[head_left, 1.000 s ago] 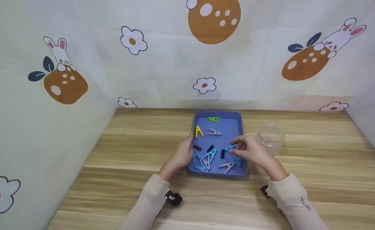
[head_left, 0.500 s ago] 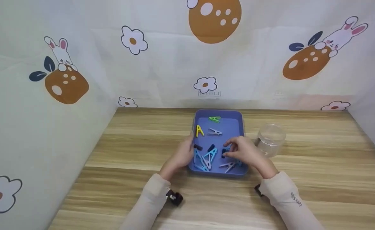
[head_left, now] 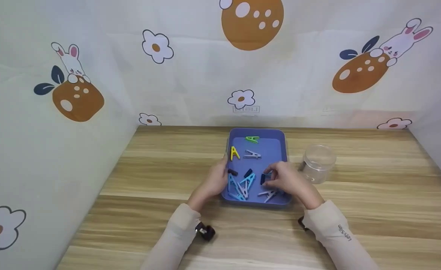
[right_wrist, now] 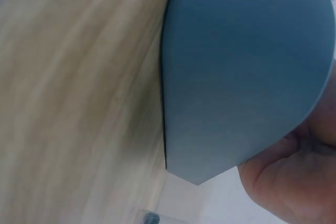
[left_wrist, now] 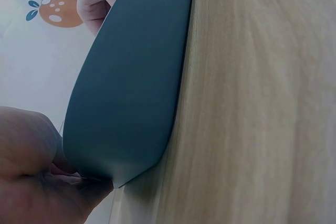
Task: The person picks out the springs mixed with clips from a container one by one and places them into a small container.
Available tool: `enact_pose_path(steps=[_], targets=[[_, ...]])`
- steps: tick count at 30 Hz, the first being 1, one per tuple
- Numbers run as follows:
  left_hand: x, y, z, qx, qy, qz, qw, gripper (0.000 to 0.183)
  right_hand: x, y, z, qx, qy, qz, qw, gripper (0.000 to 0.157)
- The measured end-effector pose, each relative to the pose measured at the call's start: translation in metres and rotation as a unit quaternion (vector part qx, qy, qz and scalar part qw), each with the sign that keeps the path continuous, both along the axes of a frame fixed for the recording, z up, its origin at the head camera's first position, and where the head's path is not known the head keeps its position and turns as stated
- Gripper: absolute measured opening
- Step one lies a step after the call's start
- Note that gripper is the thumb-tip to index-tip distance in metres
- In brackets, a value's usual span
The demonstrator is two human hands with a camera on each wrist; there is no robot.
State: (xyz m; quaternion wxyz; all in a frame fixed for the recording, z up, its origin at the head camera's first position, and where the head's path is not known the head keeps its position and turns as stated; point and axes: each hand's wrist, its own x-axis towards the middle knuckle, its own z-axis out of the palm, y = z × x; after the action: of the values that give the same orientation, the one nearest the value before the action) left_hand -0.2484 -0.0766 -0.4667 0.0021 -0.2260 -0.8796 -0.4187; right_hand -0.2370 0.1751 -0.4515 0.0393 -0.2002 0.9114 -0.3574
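A shallow blue tray point(head_left: 267, 148) stands on the table, with clothespins and small black pieces in it. My left hand point(head_left: 217, 178) grips its left wall; the left wrist view shows the thumb and fingers at the tray's end. Over the tray's front right, my right hand point(head_left: 287, 179) has thumb and forefinger curved, the tips right at a small upright black piece point(head_left: 263, 179). A bit of blue clothespin point(head_left: 268, 174) shows between these fingers. Whether they hold either one, I cannot tell. A lilac clothespin point(head_left: 268, 195) lies just below the right hand.
Right of the tray stands a clear round jar point(head_left: 319, 163). Toward the tray's back lie a green clothespin point(head_left: 252, 139), a yellow clothespin point(head_left: 234, 153) and a grey clothespin point(head_left: 252, 154). A black piece point(head_left: 248, 173) and several clothespins fill the front left. A printed cloth point(head_left: 190, 82) hangs behind the table.
My right hand has moved slightly left and down, from the blue clothespin to the upright black piece. More of the jar shows now. The left hand and tray have stayed in place.
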Motion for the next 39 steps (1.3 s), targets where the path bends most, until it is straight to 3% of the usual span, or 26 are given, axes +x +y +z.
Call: enact_pose_path(steps=[8, 20, 29, 39], targets=[[-0.002, 0.0, 0.0, 0.005, -0.003, -0.001, 1.0, 0.05, -0.001, -0.003, 0.0, 0.021, -0.002, -0.012, 1.0, 0.032], [0.001, -0.001, 0.001, 0.007, -0.05, 0.0, 0.9987, 0.053, 0.001, -0.01, 0.0, 0.053, -0.014, -0.036, 0.998, 0.034], [0.0, -0.001, 0.002, 0.028, -0.034, -0.015, 0.9989, 0.053, -0.005, -0.011, -0.001, 0.076, 0.04, -0.03, 0.996, 0.031], [0.0, -0.001, 0.001, 0.028, -0.028, -0.009, 0.9992, 0.05, -0.003, -0.011, -0.002, 0.064, 0.015, -0.023, 0.998, 0.03]])
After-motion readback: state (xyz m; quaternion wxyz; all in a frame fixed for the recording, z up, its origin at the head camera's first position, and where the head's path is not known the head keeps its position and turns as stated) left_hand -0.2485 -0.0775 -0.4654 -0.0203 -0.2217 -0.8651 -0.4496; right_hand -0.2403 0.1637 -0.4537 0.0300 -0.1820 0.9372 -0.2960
